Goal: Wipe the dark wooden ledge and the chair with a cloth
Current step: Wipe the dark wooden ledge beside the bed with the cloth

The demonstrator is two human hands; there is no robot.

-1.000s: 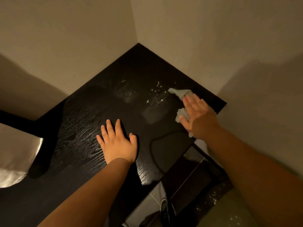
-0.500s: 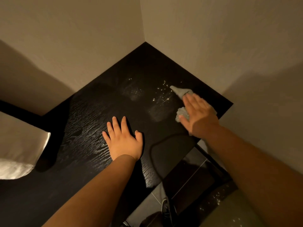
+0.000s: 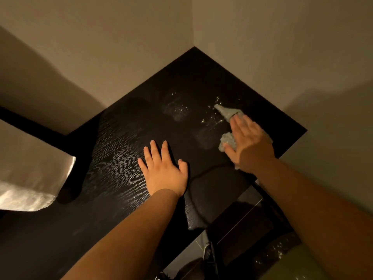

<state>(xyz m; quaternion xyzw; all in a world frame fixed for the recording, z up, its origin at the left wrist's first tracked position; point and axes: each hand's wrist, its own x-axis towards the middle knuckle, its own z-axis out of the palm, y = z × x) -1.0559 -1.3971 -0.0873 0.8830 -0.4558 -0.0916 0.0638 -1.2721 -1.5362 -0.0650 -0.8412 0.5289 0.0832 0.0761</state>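
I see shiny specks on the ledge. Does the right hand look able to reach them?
Likely yes: the right hand presses the cloth on the ledge, and the specks lie beside it, nothing between.

No text, label, brand, number or sign can be read on anything here.

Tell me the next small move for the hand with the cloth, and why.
Probably slide the right hand, pressing the grey cloth flat on the dark ledge, a little leftward. Wet droplets glisten on the wood just beside the cloth's tip, not yet wiped, and the left hand rests flat, clear of that path.
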